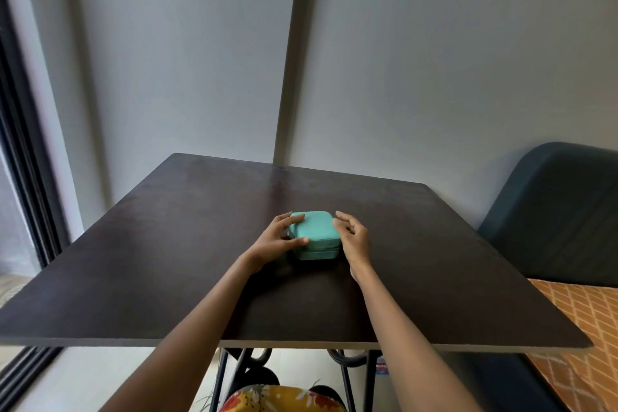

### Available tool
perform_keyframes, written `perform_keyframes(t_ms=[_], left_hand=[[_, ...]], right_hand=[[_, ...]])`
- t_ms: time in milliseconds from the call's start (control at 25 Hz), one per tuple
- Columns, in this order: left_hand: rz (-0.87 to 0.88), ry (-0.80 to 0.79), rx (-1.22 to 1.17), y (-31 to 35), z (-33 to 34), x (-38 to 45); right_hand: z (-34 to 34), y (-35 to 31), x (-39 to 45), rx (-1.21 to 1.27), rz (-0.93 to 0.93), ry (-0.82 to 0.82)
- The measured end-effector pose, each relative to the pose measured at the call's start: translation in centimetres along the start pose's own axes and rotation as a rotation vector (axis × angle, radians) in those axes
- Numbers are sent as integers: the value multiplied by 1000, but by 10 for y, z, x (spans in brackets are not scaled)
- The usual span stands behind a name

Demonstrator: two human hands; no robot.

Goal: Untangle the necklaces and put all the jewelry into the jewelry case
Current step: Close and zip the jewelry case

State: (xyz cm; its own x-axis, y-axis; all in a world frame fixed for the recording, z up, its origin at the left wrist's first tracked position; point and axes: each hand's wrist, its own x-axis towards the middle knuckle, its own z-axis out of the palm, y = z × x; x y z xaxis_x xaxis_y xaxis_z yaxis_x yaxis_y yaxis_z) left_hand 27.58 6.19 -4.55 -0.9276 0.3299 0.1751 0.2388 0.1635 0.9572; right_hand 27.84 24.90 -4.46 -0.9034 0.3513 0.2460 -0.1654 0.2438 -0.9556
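Observation:
A small teal jewelry case [316,233] sits closed in the middle of the dark table [167,244]. My left hand [277,241] grips its left side, fingers over the lid's far corner and thumb on the front edge. Beside the case's right side is my right hand [354,237], its fingers loosely curled by the lid's right edge; whether they touch it I cannot tell. No necklaces or other jewelry show in this view.
The table stands against a pale wall. A dark blue sofa [551,211] with an orange patterned cover [585,328] lies to the right. A dark window frame [23,177] runs along the left. Metal table legs [344,375] show below the front edge.

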Motion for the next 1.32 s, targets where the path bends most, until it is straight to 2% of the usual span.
perform_keyframes(t_ms=[120,200,280,440,560,680,760,840,880,1080,1200,1320], left_hand=[[23,107,39,-3,6,6],[31,158,149,-6,10,14],[39,212,261,-7,15,21],[2,250,385,-5,20,38],[13,236,263,-7,13,47],[34,266,55,-12,4,52],[15,279,186,-16,-1,59],[-51,207,501,-17,-1,67],[-70,154,579,-16,-2,71],[-102,63,648,-15,-20,87],[-124,93,602,-20,-28,92],[-104,20,232,-26,-37,92]], right_hand=[[6,-3,3,-176,-56,183],[10,-3,4,-293,-62,211],[12,-4,4,-262,-48,120],[2,-8,3,-198,-17,-233],[-6,-1,6,-476,-106,-388],[-1,4,8,-641,-159,-356],[3,6,8,-617,-188,-319],[3,8,9,-601,-220,-289],[3,10,11,-602,-232,-275],[4,14,21,-625,-254,-271],[3,15,25,-626,-264,-277],[3,15,27,-620,-255,-270]])
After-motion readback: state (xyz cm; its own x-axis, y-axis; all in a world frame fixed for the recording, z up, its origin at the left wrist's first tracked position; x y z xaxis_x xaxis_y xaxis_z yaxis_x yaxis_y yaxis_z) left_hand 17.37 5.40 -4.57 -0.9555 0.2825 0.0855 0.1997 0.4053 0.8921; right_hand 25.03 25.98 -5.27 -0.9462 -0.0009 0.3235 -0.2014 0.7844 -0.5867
